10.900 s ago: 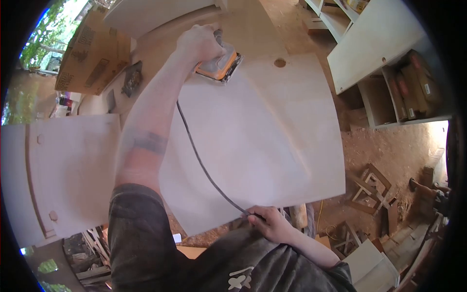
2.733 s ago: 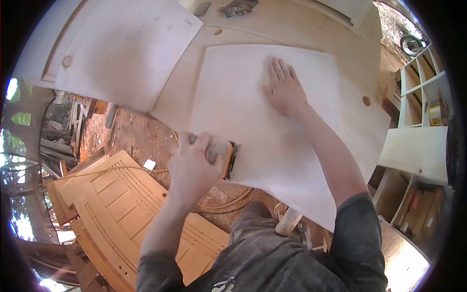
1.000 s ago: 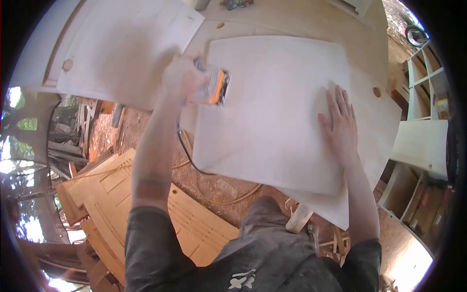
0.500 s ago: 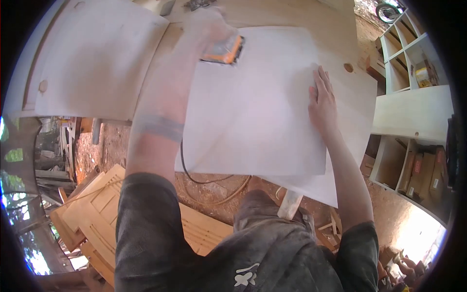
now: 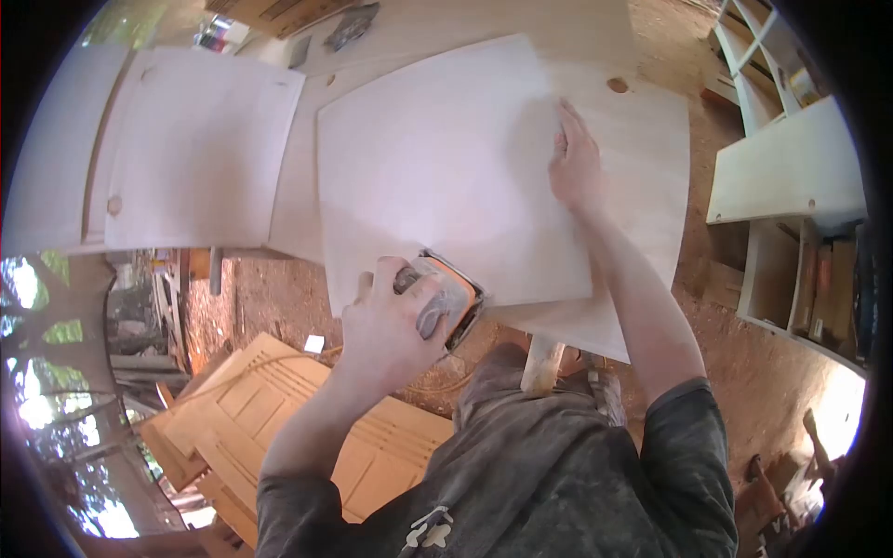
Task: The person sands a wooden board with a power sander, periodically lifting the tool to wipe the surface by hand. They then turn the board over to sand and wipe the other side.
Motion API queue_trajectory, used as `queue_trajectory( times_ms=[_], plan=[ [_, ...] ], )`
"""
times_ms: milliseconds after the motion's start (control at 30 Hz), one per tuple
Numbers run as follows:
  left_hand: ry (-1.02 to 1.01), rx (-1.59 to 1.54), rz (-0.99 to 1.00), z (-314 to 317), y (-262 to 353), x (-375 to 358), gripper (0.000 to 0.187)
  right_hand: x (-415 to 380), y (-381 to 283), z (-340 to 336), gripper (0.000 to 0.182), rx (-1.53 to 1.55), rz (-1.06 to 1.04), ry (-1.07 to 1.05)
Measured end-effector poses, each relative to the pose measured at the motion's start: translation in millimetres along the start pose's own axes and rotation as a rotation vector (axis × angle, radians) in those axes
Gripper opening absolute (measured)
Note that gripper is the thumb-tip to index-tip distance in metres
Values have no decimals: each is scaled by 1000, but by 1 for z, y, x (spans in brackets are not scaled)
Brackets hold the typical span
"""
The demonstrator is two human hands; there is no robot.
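Note:
A pale, flat panel [image 5: 437,167] lies on a larger light board [image 5: 642,186]. My left hand [image 5: 395,312] is wrapped round an orange and grey power sander [image 5: 451,298], which sits at the panel's near edge, toward its left side. My right hand [image 5: 579,167] rests on the panel near its right edge, with the fingers stretched out and nothing held.
Another pale panel [image 5: 200,149] lies at the left. Wooden door panels [image 5: 279,409] lean below the work surface at lower left. White shelving [image 5: 781,167] stands at the right. A crumpled dark item [image 5: 353,26] lies at the far edge.
My left hand has pulled the sander from the panel's far left corner to its near edge. The head view has shifted, and my right hand remains on the panel near its right edge.

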State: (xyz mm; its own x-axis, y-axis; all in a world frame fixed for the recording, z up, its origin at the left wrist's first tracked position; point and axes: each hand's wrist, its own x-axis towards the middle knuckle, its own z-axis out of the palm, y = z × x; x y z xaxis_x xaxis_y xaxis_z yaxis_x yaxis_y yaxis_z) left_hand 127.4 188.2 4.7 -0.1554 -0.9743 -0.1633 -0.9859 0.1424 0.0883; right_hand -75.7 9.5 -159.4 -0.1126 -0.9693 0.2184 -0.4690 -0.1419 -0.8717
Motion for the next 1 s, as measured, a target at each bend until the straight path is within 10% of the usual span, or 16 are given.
queue_trajectory(
  times_ms=[533, 1000],
  plan=[
    [215, 143, 12, -40, -55, 392, 49, 0, -5, -7, 43, 89, 6, 43],
    [28, 25, 317, 1, 64, 86, 41, -26, 22, -48, 42, 997, 215, 275]
  ],
)
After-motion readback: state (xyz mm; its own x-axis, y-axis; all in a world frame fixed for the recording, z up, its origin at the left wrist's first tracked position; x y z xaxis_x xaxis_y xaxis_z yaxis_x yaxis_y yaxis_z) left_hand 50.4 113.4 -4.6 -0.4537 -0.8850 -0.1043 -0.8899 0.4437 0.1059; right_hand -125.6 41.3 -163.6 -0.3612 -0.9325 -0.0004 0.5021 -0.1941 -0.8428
